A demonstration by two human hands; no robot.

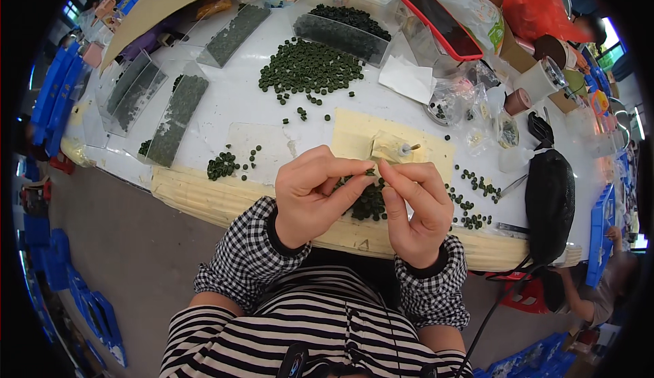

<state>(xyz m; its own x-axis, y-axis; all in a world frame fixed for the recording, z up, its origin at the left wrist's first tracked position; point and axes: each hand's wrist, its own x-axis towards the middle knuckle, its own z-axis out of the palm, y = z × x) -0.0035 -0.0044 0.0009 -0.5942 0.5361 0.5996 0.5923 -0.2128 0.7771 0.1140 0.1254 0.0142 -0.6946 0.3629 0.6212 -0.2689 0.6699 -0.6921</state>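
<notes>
Both my hands meet over the front of the counter (238,109), just short of the yellow sheet (346,127). Left hand (354,176): thumb and forefinger pinching one small dark green piece (370,172), which sits at those fingertips, right above the loose pile (368,206). Right hand (385,178): fingers bent, forefinger tip up close to the piece; can't tell whether it grips anything. Pale block (388,145) with a short post stands on the sheet just beyond my fingers, nothing of mine on it. Big heap (310,68) farther back, small cluster (221,165) to the left, scattered pieces (470,220) to the right. Step in hand, I'd judge: working a single piece between both hands. Next move likely calls for a steady left pinch while right fingertips line up with it; so small a piece could slip easily.
</notes>
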